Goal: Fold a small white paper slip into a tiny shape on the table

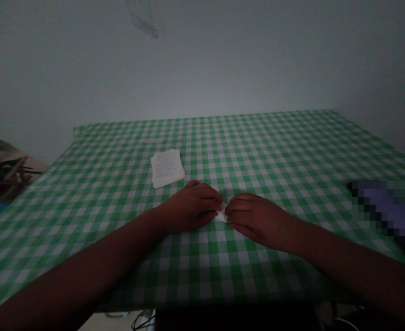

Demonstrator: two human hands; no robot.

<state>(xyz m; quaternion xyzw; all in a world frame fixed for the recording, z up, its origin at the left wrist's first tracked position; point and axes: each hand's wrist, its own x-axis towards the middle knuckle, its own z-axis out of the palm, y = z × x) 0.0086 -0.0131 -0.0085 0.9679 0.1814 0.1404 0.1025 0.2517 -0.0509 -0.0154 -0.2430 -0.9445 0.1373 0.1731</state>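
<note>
My left hand point(190, 208) and my right hand point(253, 218) rest on a table covered with a green and white checked cloth point(257, 147). Their fingertips meet over a small white piece of paper point(222, 213), pinching it from both sides; most of it is hidden under the fingers. Both hands have their fingers curled closed. A small stack of white paper squares point(167, 168) with faint writing lies a little beyond my left hand, apart from it.
A blurred-out dark object point(388, 209) lies at the table's right edge. Left of the table stands dim clutter point(2, 174). A plain wall rises behind the table. Cables point(143, 319) hang below the near edge.
</note>
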